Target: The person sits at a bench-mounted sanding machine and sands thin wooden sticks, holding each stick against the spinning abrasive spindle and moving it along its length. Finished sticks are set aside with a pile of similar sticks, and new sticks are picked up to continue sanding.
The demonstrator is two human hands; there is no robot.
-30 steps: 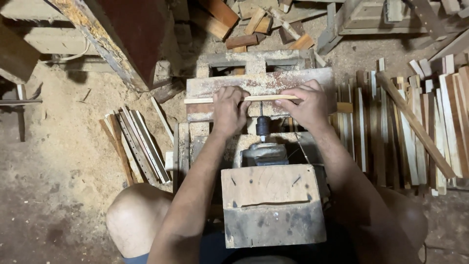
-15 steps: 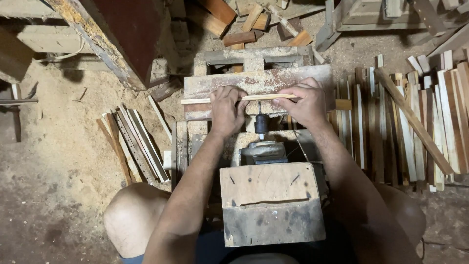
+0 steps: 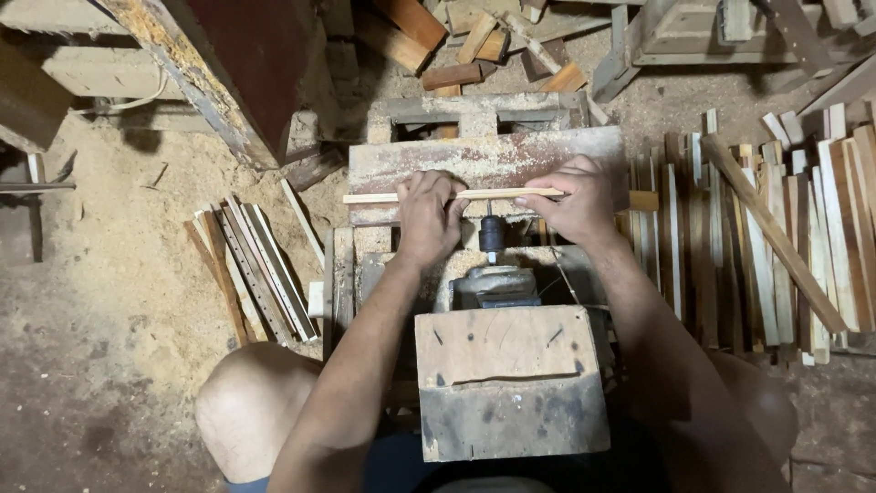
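A thin pale wooden strip (image 3: pixel 456 194) lies crosswise, gripped by the closed left hand (image 3: pixel 429 217) and right hand (image 3: pixel 573 199), pressed against the dark drill chuck (image 3: pixel 492 234) between them; this looks like drilling, and the next move calls for steady, level pressure. Below the hands sits a rough wooden block (image 3: pixel 506 379); drilled slats (image 3: pixel 260 269) lie left, raw strips (image 3: pixel 776 246) right, amid sawdust.

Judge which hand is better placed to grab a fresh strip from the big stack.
Probably right: the right hand grips the thin pale wooden strip beside the large stack of wooden slats; the left hand is farther away.
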